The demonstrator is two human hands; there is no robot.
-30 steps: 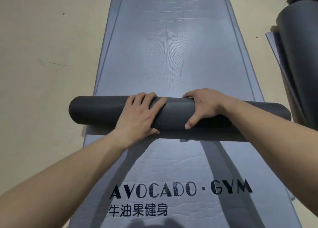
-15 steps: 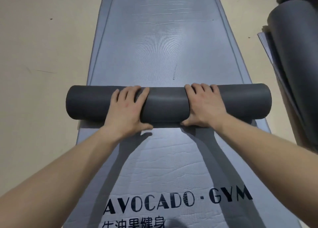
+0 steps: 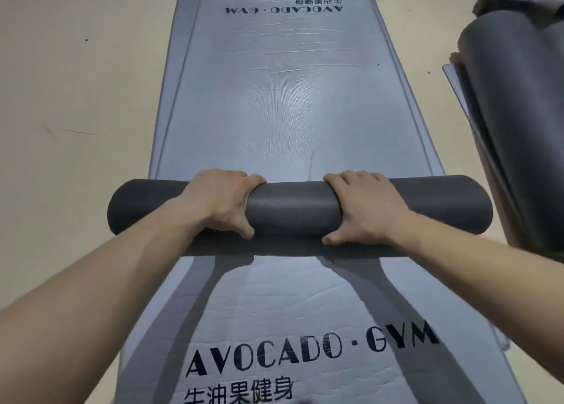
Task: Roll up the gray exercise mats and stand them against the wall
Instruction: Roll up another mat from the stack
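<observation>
Head view shows the roll [image 3: 293,210] lying crosswise at centre on the mat [image 3: 283,113], whose flat part runs on toward 12 o'clock. Left grip [image 3: 224,203] clasps the roll just left of its middle, fingers over the far side, thumb at the near side; right grip [image 3: 364,208] clasps it likewise on the right. With both near the middle, the ends at 9 and 3 o'clock could loosen, or uneven pushing could skew the roll into a cone.

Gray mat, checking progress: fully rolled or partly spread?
Partly spread: left hand and right hand grip the roll; flat mat lies beyond.
</observation>
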